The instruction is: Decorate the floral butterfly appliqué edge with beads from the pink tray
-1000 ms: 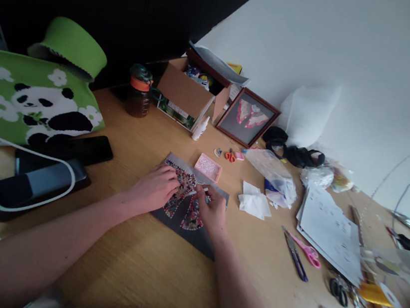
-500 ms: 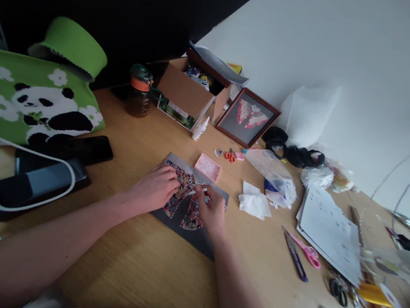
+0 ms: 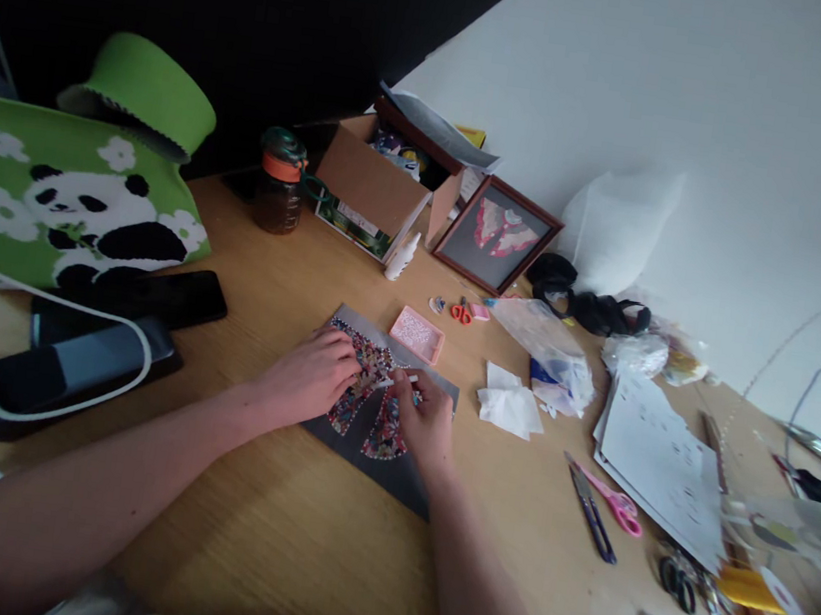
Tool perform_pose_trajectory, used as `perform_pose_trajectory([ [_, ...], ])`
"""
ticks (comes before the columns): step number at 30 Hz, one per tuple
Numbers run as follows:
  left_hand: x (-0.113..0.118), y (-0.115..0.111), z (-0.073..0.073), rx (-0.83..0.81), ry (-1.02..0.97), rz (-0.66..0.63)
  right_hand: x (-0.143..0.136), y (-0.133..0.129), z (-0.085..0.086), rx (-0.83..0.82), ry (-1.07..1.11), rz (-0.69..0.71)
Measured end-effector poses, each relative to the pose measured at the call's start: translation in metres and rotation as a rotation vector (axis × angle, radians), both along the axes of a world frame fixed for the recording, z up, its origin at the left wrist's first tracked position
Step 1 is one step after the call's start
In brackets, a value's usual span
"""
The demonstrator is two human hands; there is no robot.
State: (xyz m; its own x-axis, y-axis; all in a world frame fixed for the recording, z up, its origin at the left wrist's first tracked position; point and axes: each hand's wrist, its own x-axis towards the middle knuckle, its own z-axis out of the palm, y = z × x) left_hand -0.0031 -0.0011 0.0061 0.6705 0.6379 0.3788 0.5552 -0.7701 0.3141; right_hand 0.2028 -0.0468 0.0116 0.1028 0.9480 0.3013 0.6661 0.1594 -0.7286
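Observation:
A dark grey board (image 3: 346,452) lies flat on the wooden table and carries a butterfly shape in flowered fabric (image 3: 386,429), edged with small white beads. My left hand (image 3: 319,368) rests on the board's left side, its loosely bent fingers lying over the left wing. Between the thumb and fingers of my right hand (image 3: 426,416) is a thin white stick (image 3: 386,382), pointing left above the middle of the butterfly; its tip is too small to make out. Just behind the board sits a pink tray (image 3: 417,335) with tiny white beads in it.
Behind stand a glue bottle (image 3: 403,257), a cardboard box (image 3: 372,192), a drink bottle (image 3: 279,184) and a framed butterfly (image 3: 500,236). Tissues (image 3: 510,401), snips (image 3: 591,513), pink scissors (image 3: 616,501) and papers (image 3: 662,462) lie right. Phones and a white cable (image 3: 63,421) lie left.
The white stick in my right hand has tilted slightly, and less of it shows past my fingers. My left hand has stayed in place on the board.

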Motion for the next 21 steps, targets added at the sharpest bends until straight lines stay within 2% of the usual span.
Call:
perform_pose_trajectory([
  [21,0.0001,-0.0007,0.0022,0.008,0.018,0.011,0.0,0.0,-0.0007,0.013,-0.037,-0.008],
])
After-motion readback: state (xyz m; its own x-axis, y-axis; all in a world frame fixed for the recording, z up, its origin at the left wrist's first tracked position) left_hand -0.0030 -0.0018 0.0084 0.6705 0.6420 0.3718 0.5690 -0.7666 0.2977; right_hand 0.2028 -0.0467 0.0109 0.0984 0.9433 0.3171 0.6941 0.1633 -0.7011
